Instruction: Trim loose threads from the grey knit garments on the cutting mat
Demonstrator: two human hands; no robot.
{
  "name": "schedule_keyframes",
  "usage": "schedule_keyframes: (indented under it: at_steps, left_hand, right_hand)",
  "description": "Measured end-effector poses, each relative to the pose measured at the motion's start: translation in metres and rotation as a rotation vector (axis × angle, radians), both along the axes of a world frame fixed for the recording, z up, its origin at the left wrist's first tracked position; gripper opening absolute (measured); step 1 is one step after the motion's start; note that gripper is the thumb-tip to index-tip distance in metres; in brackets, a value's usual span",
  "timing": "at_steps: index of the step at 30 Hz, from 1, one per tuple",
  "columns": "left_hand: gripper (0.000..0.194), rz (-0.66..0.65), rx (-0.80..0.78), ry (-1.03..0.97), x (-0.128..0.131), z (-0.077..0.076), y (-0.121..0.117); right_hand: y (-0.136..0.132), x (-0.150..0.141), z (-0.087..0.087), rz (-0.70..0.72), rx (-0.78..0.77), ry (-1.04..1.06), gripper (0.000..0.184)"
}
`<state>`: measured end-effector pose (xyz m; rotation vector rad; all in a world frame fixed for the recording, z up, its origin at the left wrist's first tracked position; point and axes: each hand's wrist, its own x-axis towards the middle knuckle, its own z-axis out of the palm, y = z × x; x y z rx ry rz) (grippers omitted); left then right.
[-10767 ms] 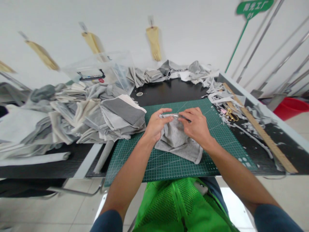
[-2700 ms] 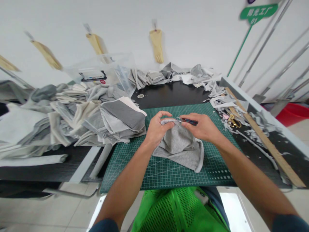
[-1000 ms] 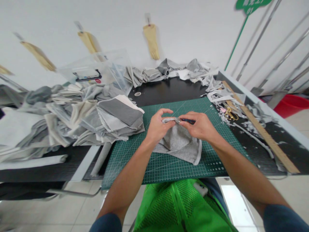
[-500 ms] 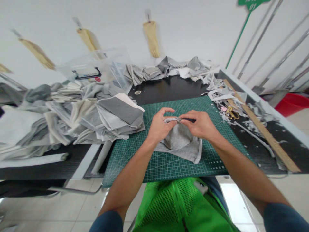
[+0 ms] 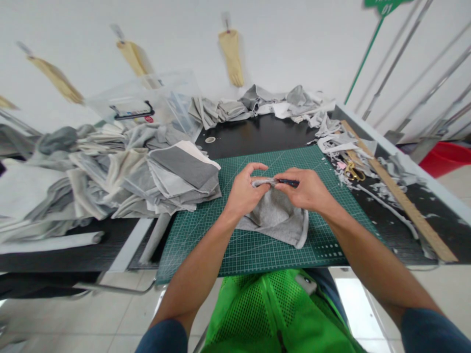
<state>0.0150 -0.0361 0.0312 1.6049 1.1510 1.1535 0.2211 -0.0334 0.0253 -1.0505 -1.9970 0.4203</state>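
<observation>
A piece of grey knit cloth [image 5: 274, 213] hangs from my fingers, its lower part resting on the green cutting mat [image 5: 206, 245]. Its top edge is folded and pinched by my left hand [image 5: 246, 190], with the index finger raised clear. Opposite it, my right hand [image 5: 307, 189] is closed on a small black-handled tool [image 5: 289, 183]. The tool's tip meets the cloth edge between the two hands; its exact kind is hidden by the fingers.
Folded grey and white cloth pieces [image 5: 184, 166] are piled at the left, before a clear plastic box [image 5: 136, 103]. Scraps [image 5: 257, 103] lie along the back. At the right are gold-handled scissors [image 5: 353, 172], a long wooden ruler [image 5: 401, 196] and fabric shreds. A red bin [image 5: 447, 159] stands beyond.
Hardly anything differs. Both hands stay at the cloth's top edge, with the tool only slightly shifted there.
</observation>
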Motion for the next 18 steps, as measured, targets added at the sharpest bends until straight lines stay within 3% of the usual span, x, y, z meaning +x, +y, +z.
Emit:
schedule_keyframes:
  at_steps: [18]
  left_hand:
    - [0.047, -0.002, -0.009, -0.006, 0.0006, -0.0001, -0.0007]
  right_hand:
    - [0.0007, 0.0002, -0.0022, 0.004, -0.009, 0.040, 0.017]
